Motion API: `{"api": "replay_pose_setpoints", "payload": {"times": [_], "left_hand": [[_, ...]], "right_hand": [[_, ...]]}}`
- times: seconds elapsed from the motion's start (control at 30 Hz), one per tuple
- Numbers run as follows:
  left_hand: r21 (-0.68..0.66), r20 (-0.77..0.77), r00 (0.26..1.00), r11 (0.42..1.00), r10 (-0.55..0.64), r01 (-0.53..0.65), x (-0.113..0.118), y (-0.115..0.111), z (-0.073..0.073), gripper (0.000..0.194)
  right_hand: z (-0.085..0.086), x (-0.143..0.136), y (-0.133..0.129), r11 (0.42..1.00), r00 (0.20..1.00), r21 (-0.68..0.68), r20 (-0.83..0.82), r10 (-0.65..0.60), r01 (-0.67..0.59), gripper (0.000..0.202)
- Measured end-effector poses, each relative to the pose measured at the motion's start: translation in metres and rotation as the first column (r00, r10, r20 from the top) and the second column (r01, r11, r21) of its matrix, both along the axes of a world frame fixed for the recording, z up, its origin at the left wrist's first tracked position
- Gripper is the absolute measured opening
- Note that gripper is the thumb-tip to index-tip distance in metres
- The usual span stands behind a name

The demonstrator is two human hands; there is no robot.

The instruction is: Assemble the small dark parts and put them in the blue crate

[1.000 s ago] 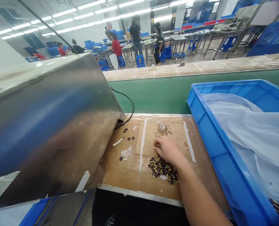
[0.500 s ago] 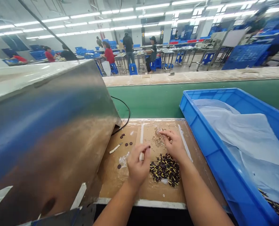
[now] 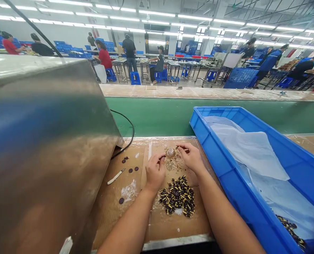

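A pile of small dark and yellow pieces point(image 3: 178, 196) lies on the cardboard-covered bench, below both hands. My left hand point(image 3: 156, 171) is pinched on a small dark piece at its fingertips, left of a small clear round object point(image 3: 170, 152). To the right of that object, my right hand point(image 3: 190, 157) has thumb and forefinger closed on a tiny dark piece. Little scraps point(image 3: 170, 165) are stuck to the cardboard between the hands. Further left lie a light-handled knife point(image 3: 116, 176) and several dark discs, one of them point(image 3: 121, 200) nearer the front edge.
A large metal housing point(image 3: 48, 141) fills the left side, with a black cable point(image 3: 133, 128) beside it. On the right stands a blue crate point(image 3: 220, 155) holding white sheets point(image 3: 248, 150) and more dark pieces. A green belt point(image 3: 157, 114) runs behind. People work at far tables.
The view has turned right, so the bench appears further left. My hands have come to either side of the clear round object; my right hand has moved off it.
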State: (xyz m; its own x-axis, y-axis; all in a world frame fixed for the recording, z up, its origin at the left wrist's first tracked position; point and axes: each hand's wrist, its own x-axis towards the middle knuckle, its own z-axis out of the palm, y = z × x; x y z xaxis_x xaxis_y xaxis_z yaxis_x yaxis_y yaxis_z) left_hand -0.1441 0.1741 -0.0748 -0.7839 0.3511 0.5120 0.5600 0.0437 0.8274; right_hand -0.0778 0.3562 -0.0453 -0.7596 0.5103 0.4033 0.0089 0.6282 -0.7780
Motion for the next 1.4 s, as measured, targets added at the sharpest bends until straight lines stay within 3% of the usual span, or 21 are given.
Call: {"api": "replay_pose_setpoints", "payload": {"times": [0.13, 0.33, 0.63, 0.83, 1.03, 1.4], "left_hand": [[-0.039, 0.022, 1.0, 0.999, -0.001, 0.002, -0.008, 0.001, -0.004, 0.02], [-0.041, 0.186, 0.981, 0.997, 0.065, -0.058, -0.013, 0.004, -0.01, 0.02], [0.004, 0.175, 0.98, 0.995, 0.095, -0.098, -0.013, 0.004, -0.005, 0.021], [0.039, 0.314, 0.946, 0.995, 0.077, -0.094, -0.015, 0.005, -0.007, 0.025], [0.112, 0.42, 0.904, 0.984, 0.077, -0.136, -0.022, 0.003, -0.009, 0.031], [0.113, 0.439, 0.896, 0.985, 0.065, -0.127, -0.023, 0.004, -0.012, 0.031]], "right_hand": [[-0.008, -0.018, 0.003, 0.979, 0.994, 0.174, -0.027, 0.109, -0.103, 0.022], [-0.02, -0.024, 0.004, 0.95, 0.98, 0.252, -0.022, 0.198, -0.186, 0.025], [-0.019, -0.025, 0.003, 0.904, 0.979, 0.375, 0.082, 0.189, -0.206, 0.026], [-0.022, -0.027, 0.0, 0.925, 0.983, 0.333, 0.06, 0.172, -0.182, 0.029], [-0.022, -0.023, -0.002, 0.962, 0.987, 0.247, -0.073, 0.141, -0.119, 0.027], [-0.025, -0.026, -0.004, 0.948, 0.984, 0.271, -0.018, 0.179, -0.167, 0.029]]}}
